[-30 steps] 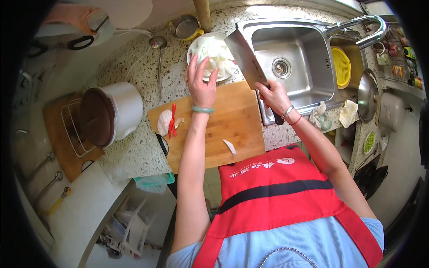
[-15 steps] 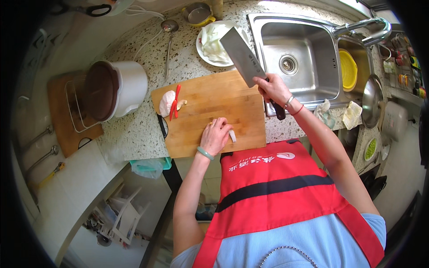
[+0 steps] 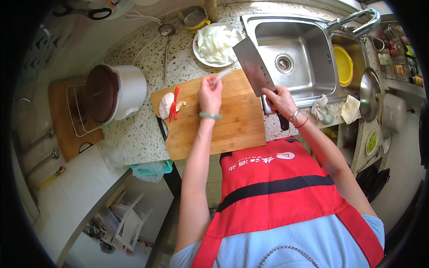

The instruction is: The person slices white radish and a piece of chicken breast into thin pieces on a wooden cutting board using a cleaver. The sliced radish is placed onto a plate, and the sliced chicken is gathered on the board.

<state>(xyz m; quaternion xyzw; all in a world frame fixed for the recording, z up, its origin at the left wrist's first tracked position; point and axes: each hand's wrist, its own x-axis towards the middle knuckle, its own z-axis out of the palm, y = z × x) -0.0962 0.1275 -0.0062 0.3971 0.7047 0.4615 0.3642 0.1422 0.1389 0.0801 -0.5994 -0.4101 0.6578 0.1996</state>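
My left hand (image 3: pixel 210 96) is raised over the far part of the wooden cutting board (image 3: pixel 237 125). Its fingers are closed on a pale vegetable slice (image 3: pixel 222 75), which points toward a white plate (image 3: pixel 196 53) heaped with similar white slices (image 3: pixel 217 43). A cleaver (image 3: pixel 253 64) is in my right hand (image 3: pixel 280 102), gripped by the handle, blade up and tilted to the left above the board's right edge and the sink. On the board's left side lie red chili peppers (image 3: pixel 174 107), a pale pinkish lump (image 3: pixel 166 104) and a small yellowish piece (image 3: pixel 180 105).
At the right is a steel sink (image 3: pixel 290 42) with a yellow basket (image 3: pixel 342 64) in its smaller basin. To the left stands a white cooker with a brown lid (image 3: pixel 102 93). A ladle (image 3: pixel 167 30) and a small metal pan (image 3: pixel 193 18) lie at the back.
My left hand has lifted the pale slice from the near edge of the board and carried it away toward the plate. The cleaver has shifted slightly right and nearer me.
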